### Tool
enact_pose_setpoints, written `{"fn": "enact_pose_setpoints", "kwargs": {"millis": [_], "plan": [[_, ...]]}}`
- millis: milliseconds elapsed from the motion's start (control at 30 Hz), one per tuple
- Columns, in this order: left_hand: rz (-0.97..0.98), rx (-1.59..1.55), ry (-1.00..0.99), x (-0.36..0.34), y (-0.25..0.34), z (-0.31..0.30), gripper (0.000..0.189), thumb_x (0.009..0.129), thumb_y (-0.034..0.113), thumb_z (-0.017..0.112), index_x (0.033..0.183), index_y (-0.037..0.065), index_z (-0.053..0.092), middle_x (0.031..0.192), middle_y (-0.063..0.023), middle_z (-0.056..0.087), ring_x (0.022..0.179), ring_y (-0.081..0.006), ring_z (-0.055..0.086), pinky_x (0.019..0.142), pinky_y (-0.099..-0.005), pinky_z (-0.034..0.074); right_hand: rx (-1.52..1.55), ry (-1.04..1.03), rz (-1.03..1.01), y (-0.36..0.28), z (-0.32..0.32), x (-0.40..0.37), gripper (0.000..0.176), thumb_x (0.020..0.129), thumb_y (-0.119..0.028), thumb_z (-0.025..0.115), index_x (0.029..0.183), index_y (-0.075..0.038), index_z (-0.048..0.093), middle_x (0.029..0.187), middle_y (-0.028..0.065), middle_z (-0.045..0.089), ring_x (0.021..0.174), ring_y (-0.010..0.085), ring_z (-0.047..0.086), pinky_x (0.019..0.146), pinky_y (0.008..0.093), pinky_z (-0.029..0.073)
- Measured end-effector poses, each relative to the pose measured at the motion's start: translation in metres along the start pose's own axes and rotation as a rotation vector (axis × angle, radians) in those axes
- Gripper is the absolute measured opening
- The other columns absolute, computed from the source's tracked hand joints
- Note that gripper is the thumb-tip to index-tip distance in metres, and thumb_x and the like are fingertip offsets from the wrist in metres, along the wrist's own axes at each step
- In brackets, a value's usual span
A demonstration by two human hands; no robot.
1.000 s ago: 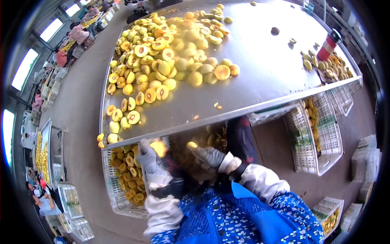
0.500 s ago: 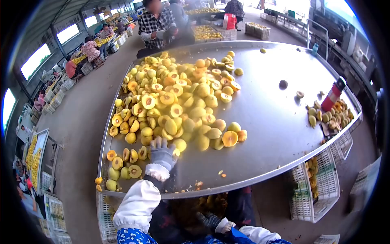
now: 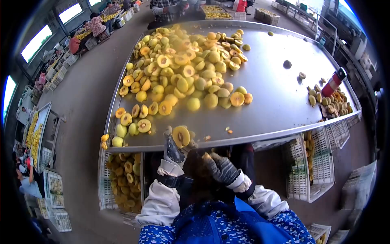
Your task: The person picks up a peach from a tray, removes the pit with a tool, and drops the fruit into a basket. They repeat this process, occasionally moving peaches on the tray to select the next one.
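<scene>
A yellow peach half (image 3: 180, 136) is in my left hand (image 3: 174, 152), its cut face turned up at the table's near edge. A grey glove covers that hand. My right hand (image 3: 223, 168), in a dark striped glove, is just below the edge and to the right, its fingers curled. An orange-tan bit shows at its fingertips; what it grips is not clear. Beyond the hands, a large heap of whole and halved peaches (image 3: 183, 79) covers the metal table's (image 3: 268, 97) left part. Several halves (image 3: 144, 125) lie apart near the left corner.
A red bottle (image 3: 334, 83) stands by a small pile of fruit pieces (image 3: 335, 106) at the table's right. Crates of fruit (image 3: 124, 179) and a white crate (image 3: 321, 171) sit below the table edge. A person (image 3: 166, 10) is at the far side.
My left hand has drawn back from the heap to the near edge, now with a peach half. The right hand has risen towards it. The view has tilted down.
</scene>
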State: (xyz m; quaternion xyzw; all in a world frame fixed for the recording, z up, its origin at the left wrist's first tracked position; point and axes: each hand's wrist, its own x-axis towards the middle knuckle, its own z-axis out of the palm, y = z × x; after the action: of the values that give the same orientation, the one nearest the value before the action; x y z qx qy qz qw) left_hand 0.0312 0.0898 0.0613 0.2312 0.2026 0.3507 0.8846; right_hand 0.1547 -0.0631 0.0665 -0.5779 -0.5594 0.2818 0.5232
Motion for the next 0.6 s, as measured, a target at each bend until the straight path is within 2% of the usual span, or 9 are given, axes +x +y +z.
{"fn": "enact_pose_setpoints", "kwargs": {"millis": [67, 133, 167, 267, 300, 400, 500, 567, 600], "plan": [[0.036, -0.016, 0.084, -0.019, -0.017, -0.004, 0.055, 0.091, 0.053, 0.038, 0.107, 0.004, 0.056, 0.087, -0.0169, 0.063, 0.07, -0.0276, 0.062, 0.067, -0.04, 0.052, -0.201, 0.006, -0.084, 0.006, 0.008, 0.002, 0.025, 0.092, -0.028, 0.05, 0.089, -0.004, 0.052, 0.059, 0.0194, 0.055, 0.055, 0.0385, 0.056, 0.048, 0.0461, 0.042], [0.142, 0.069, 0.222, -0.032, -0.03, -0.004, 0.053, 0.092, 0.051, 0.038, 0.109, 0.003, 0.055, 0.087, -0.0166, 0.063, 0.075, -0.027, 0.062, 0.07, -0.0384, 0.052, -0.329, -0.014, -0.013, -0.015, 0.008, 0.006, 0.026, 0.092, -0.03, 0.049, 0.086, -0.005, 0.05, 0.055, 0.0184, 0.054, 0.051, 0.0385, 0.054, 0.046, 0.0472, 0.041], [0.18, 0.141, 0.166, -0.038, -0.035, -0.01, 0.051, 0.092, 0.048, 0.04, 0.111, 0.004, 0.055, 0.092, -0.0142, 0.063, 0.085, -0.0247, 0.06, 0.077, -0.035, 0.051, -0.396, -0.025, 0.016, -0.023, 0.009, 0.006, 0.027, 0.092, -0.031, 0.049, 0.085, -0.005, 0.05, 0.053, 0.0179, 0.053, 0.048, 0.0385, 0.054, 0.045, 0.0478, 0.04], [0.258, 0.132, 0.149, -0.049, -0.046, -0.006, 0.049, 0.092, 0.047, 0.042, 0.111, 0.004, 0.054, 0.097, -0.0115, 0.061, 0.089, -0.0224, 0.059, 0.082, -0.0323, 0.048, -0.543, 0.016, -0.054, -0.015, 0.017, 0.001, 0.03, 0.092, -0.034, 0.048, 0.085, -0.005, 0.05, 0.052, 0.0185, 0.053, 0.048, 0.0378, 0.054, 0.045, 0.0469, 0.04], [0.199, 0.057, 0.107, -0.056, -0.045, 0.0, 0.046, 0.092, 0.044, 0.043, 0.111, 0.004, 0.054, 0.1, -0.0094, 0.06, 0.091, -0.0207, 0.058, 0.082, -0.0319, 0.048, -0.544, 0.007, -0.009, -0.014, 0.018, 0.0, 0.031, 0.092, -0.035, 0.047, 0.085, -0.005, 0.05, 0.053, 0.0185, 0.054, 0.048, 0.037, 0.054, 0.045, 0.0469, 0.04], [0.203, 0.15, 0.257, -0.06, -0.051, 0.006, 0.041, 0.092, 0.04, 0.045, 0.11, 0.004, 0.054, 0.096, -0.0078, 0.059, 0.087, -0.0191, 0.057, 0.079, -0.0303, 0.048, -0.53, 0.005, -0.045, -0.008, 0.021, -0.006, 0.032, 0.093, -0.035, 0.046, 0.085, -0.005, 0.049, 0.054, 0.0188, 0.054, 0.048, 0.0373, 0.054, 0.045, 0.0472, 0.04], [0.302, 0.274, 0.352, -0.058, -0.062, 0.003, 0.033, 0.092, 0.035, 0.045, 0.104, 0.005, 0.054, 0.092, -0.0062, 0.058, 0.084, -0.0177, 0.056, 0.077, -0.0292, 0.048, -0.576, -0.029, -0.069, 0.013, 0.03, -0.014, 0.032, 0.093, -0.035, 0.045, 0.086, -0.004, 0.05, 0.055, 0.0193, 0.054, 0.049, 0.0378, 0.054, 0.045, 0.0478, 0.041], [0.471, 0.6, 0.373, -0.051, -0.073, -0.016, 0.029, 0.092, 0.033, 0.045, 0.099, 0.006, 0.054, 0.089, -0.0057, 0.057, 0.081, -0.0175, 0.056, 0.074, -0.0291, 0.048, -0.566, -0.039, -0.075, 0.017, 0.035, -0.019, 0.031, 0.093, -0.034, 0.044, 0.085, -0.005, 0.049, 0.055, 0.0194, 0.054, 0.049, 0.0377, 0.055, 0.045, 0.048, 0.041], [0.461, 0.579, 0.413, -0.054, -0.071, -0.01, 0.026, 0.091, 0.031, 0.046, 0.095, 0.006, 0.054, 0.086, -0.0067, 0.058, 0.076, -0.019, 0.057, 0.07, -0.0311, 0.049, -0.558, -0.045, -0.078, 0.015, 0.036, -0.02, 0.031, 0.093, -0.034, 0.044, 0.085, -0.005, 0.049, 0.055, 0.0194, 0.054, 0.05, 0.0377, 0.055, 0.045, 0.0481, 0.041]]}}
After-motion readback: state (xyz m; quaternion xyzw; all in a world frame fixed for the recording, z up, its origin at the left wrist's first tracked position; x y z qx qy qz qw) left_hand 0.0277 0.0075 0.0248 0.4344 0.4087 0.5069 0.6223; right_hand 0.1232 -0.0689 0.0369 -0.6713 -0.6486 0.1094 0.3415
